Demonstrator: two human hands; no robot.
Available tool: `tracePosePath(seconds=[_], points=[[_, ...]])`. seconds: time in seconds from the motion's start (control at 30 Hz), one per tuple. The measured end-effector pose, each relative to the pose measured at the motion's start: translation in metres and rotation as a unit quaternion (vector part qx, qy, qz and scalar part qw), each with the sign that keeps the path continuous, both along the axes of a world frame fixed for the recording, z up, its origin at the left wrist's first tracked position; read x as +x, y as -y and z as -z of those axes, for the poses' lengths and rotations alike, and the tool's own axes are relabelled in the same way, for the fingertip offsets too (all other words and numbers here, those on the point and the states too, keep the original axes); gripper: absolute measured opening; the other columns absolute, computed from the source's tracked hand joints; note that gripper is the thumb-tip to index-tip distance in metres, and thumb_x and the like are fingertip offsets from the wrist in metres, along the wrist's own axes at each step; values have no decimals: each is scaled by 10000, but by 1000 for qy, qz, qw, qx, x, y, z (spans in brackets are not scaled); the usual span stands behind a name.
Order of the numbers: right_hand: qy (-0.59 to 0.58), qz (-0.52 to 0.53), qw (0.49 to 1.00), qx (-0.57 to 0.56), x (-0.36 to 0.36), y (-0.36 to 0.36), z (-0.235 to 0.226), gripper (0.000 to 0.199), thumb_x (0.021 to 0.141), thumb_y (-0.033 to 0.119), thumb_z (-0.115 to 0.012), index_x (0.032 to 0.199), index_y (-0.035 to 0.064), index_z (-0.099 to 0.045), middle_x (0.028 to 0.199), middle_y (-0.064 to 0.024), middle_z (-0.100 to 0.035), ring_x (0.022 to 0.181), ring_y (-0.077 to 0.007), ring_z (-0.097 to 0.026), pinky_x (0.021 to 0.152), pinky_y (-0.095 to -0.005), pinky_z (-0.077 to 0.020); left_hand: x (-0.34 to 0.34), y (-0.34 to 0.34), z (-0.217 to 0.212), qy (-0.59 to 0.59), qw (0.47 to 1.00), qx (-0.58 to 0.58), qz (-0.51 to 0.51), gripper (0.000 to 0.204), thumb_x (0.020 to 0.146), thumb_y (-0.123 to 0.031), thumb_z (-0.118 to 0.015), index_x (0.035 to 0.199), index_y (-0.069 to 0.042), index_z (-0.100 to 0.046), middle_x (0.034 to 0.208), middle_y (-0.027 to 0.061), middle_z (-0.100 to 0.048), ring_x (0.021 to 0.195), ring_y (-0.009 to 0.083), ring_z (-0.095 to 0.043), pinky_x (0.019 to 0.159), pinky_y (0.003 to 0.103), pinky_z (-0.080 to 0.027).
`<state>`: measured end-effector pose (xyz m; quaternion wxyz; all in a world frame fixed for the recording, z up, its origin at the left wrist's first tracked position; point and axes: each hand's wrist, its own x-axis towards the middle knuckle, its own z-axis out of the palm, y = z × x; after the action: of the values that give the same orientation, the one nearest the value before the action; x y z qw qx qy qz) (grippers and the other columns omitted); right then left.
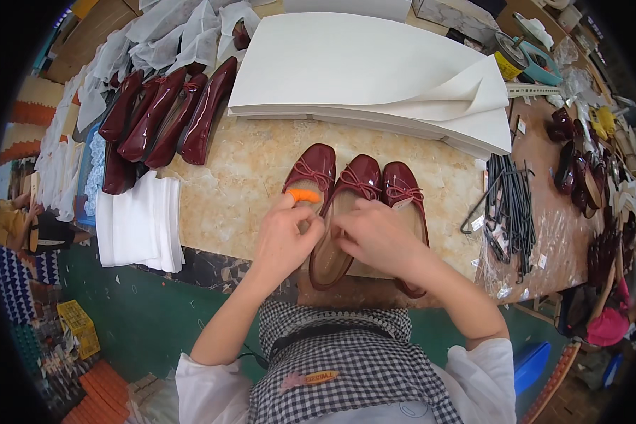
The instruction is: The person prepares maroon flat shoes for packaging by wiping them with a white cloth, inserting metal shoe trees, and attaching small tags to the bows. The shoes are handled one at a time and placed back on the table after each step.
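Checked apron [346, 378] up close, then the left hand [287, 233] with fingers curled, orange cover [302, 195] on one, and the right hand [381, 234], fingers bunched over the middle one of three wine-red flats [361, 174]. Can't tell if either's pinching anything. The shoes sit side by side on the marbled table [233, 191], toes away: super glossy, squarish toes, skinny bows, beige insoles. White sheets [353, 63] stacked behind.
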<state>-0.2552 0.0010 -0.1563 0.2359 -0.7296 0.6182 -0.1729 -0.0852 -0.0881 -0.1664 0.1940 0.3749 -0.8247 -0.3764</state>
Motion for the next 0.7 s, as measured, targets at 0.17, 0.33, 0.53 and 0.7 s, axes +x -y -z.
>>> tracePosePath(seconds=[0.17, 0.33, 0.53, 0.7], points=[[290, 29, 943, 164, -30, 4, -3, 160, 855, 180, -650, 950, 58, -695, 812, -94, -699, 723, -191, -668, 658, -329, -505, -5, 6, 11, -126, 929, 347, -26, 140, 843, -100, -619, 795, 18, -675, 780, 35, -657, 683, 88, -575, 607, 257, -452], [344, 158, 913, 153, -23, -5, 9, 122, 856, 135, -662, 917, 34, -692, 800, -70, -703, 729, -135, -661, 670, -277, -503, -9, 6, 12, -115, 923, 368, 3, 151, 875, -106, -641, 963, -3, -709, 793, 8, -677, 695, 49, -579, 632, 203, -456], [330, 190, 919, 102, -19, -3, 16, 123, 853, 114, -685, 925, 15, -678, 826, -57, -711, 776, -106, -665, 687, -254, -513, -10, 0, 16, -99, 963, 249, -11, 187, 849, -121, -676, 1008, -32, -720, 800, 42, -689, 684, 68, -589, 614, 223, -456], [428, 217, 871, 106, -13, -1, 24, 128, 861, 112, -683, 923, 2, -671, 839, -52, -712, 788, -118, -675, 696, -260, -521, -3, 3, 26, -65, 992, 98, 37, 173, 830, -127, -688, 982, -52, -720, 736, 84, -618, 632, 159, -566, 575, 290, -423]])
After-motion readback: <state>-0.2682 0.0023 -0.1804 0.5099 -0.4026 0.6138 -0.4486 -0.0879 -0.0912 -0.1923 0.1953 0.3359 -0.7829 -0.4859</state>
